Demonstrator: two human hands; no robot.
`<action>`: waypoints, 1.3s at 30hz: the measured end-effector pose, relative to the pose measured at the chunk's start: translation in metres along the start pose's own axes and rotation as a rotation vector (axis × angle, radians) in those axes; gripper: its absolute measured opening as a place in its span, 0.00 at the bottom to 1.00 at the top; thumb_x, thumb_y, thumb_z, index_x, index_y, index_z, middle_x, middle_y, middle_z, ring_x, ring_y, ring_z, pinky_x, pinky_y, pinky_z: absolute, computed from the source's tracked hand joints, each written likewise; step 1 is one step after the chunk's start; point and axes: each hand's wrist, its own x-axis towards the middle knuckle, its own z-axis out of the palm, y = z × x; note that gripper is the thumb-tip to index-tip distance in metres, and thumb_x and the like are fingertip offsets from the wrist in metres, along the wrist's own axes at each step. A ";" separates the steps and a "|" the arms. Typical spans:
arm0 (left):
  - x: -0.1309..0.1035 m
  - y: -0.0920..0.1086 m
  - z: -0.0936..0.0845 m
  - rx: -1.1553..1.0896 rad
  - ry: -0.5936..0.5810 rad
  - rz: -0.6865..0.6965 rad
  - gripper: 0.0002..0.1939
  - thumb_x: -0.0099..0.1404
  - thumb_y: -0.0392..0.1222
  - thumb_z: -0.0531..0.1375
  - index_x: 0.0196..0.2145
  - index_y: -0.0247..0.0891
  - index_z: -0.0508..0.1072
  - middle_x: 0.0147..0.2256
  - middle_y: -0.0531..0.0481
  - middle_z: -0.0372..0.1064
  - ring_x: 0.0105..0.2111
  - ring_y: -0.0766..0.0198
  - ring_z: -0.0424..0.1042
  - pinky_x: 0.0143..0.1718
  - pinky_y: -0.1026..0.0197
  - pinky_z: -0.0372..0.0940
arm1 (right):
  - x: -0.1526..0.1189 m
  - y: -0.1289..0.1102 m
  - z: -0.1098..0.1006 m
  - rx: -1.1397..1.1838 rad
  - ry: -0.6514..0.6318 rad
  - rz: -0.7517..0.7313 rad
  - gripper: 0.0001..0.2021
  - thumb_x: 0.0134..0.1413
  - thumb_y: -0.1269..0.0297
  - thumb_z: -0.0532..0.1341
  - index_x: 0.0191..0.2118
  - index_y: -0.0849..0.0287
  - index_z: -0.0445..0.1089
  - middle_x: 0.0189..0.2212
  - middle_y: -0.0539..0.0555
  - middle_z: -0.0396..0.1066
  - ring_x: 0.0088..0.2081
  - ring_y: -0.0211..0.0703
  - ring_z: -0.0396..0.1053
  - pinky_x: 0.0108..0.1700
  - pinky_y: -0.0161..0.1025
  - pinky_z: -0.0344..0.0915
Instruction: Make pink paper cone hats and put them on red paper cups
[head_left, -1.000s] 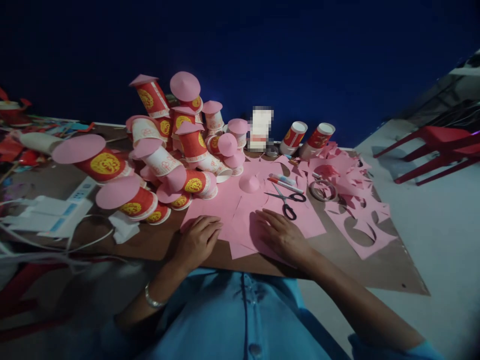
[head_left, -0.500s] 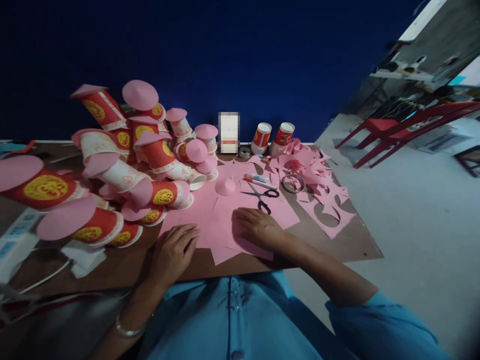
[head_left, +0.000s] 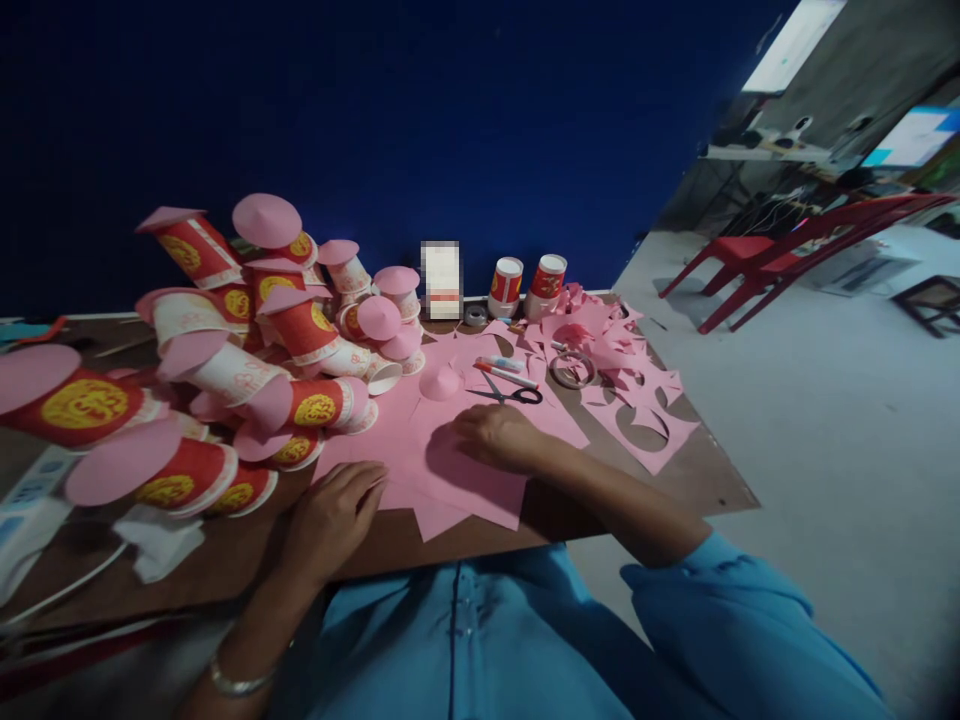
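Observation:
Pink paper sheets [head_left: 405, 440] lie overlapped on the brown table [head_left: 720, 480]. On their lower left edge rests my left hand [head_left: 341, 510], palm down, fingers stretched out, holding nothing. My right hand [head_left: 495, 437] is over the sheets, its fingers bent downward; the fingertips are hidden, so a hold on anything cannot be made out. Just beyond it are black-handled scissors [head_left: 510, 396], partly covered by the hand, and a red-and-white marker [head_left: 506, 376]. A small pink paper cone [head_left: 441, 381] sits on the sheets to their left.
Red and white paper cups with pink cone tops [head_left: 315, 330] are piled at the left. Two cup stacks [head_left: 550, 277] stand at the back by the blue wall. A tape roll [head_left: 573, 369] and pink scraps [head_left: 600, 335] lie right. A red chair [head_left: 780, 265] stands beyond.
My right hand has drawn its flat fingers into a bent shape and covers the lower scissor handle. My left hand stays on the paper edge. The whole view has shifted slightly.

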 end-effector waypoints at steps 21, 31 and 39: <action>0.119 0.031 0.028 -0.100 0.132 0.269 0.07 0.74 0.33 0.57 0.43 0.37 0.76 0.39 0.47 0.82 0.39 0.60 0.82 0.41 0.60 0.76 | 0.023 0.125 -0.008 -0.089 0.540 0.431 0.11 0.70 0.66 0.56 0.43 0.58 0.78 0.40 0.59 0.80 0.42 0.48 0.78 0.43 0.40 0.70; 0.116 0.023 0.033 -0.213 0.196 0.129 0.08 0.74 0.34 0.57 0.46 0.38 0.75 0.42 0.45 0.80 0.44 0.60 0.80 0.45 0.59 0.75 | 0.054 0.151 -0.061 -0.227 0.437 0.481 0.15 0.72 0.68 0.52 0.56 0.62 0.71 0.57 0.65 0.70 0.58 0.54 0.70 0.58 0.48 0.71; 0.109 0.020 0.038 -0.251 0.274 0.057 0.09 0.74 0.33 0.56 0.48 0.39 0.74 0.42 0.47 0.76 0.41 0.63 0.77 0.43 0.60 0.74 | 0.087 0.173 -0.074 -0.271 0.420 0.444 0.23 0.68 0.71 0.52 0.66 0.62 0.66 0.70 0.65 0.62 0.67 0.61 0.61 0.67 0.60 0.62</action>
